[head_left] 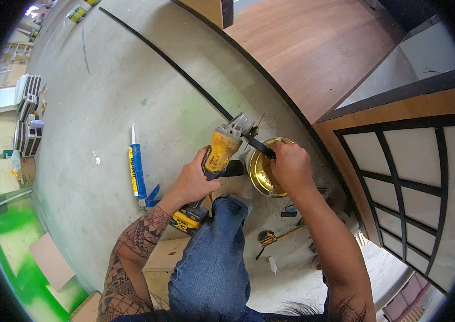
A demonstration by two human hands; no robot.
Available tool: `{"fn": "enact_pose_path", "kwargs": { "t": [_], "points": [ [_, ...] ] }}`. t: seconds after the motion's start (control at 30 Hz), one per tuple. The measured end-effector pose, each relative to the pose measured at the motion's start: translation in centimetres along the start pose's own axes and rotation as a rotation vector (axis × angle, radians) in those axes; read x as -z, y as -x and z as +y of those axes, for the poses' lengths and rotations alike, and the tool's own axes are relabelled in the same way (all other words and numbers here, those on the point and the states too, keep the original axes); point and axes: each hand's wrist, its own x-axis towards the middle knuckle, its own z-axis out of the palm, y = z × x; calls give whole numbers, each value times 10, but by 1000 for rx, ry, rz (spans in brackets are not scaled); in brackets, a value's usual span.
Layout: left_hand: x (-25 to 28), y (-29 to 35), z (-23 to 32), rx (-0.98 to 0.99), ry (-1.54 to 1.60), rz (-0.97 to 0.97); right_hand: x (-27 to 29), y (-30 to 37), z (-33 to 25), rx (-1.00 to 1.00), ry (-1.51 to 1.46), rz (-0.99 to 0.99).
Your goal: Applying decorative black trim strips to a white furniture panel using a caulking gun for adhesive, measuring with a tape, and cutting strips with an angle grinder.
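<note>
My left hand is wrapped round the body of a yellow and black cordless angle grinder, its battery lying by my left wrist. The grinder's head and thin disc, seen nearly edge-on, are at a long black strip that runs across the floor from the far left. Closed on the near end of this strip is my right hand, just above a shiny gold round tin. The grinder's head hides part of the strip, so I cannot tell whether the disc touches it. My bent knee is below the grinder.
A blue caulking gun with a tube lies left of my left hand. Nearer, right of my knee, are a tape measure and small dark offcuts. A wooden cabinet with a black-grid panel borders the right. Stacked panels stand far left.
</note>
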Motion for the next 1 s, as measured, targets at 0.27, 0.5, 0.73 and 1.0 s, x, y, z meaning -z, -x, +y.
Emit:
{"fn": "enact_pose_path", "kwargs": {
  "t": [0.27,0.5,0.73,1.0],
  "points": [
    [-4,-7,5,-92,11,29,2,5,1,36,18,48],
    [1,-10,10,-19,47,-7,-3,4,0,45,18,82],
    [1,-13,9,-22,23,-18,5,3,-2,9,36,26],
    [2,-9,14,27,7,-38,3,5,-2,16,26,27]
  ]
}}
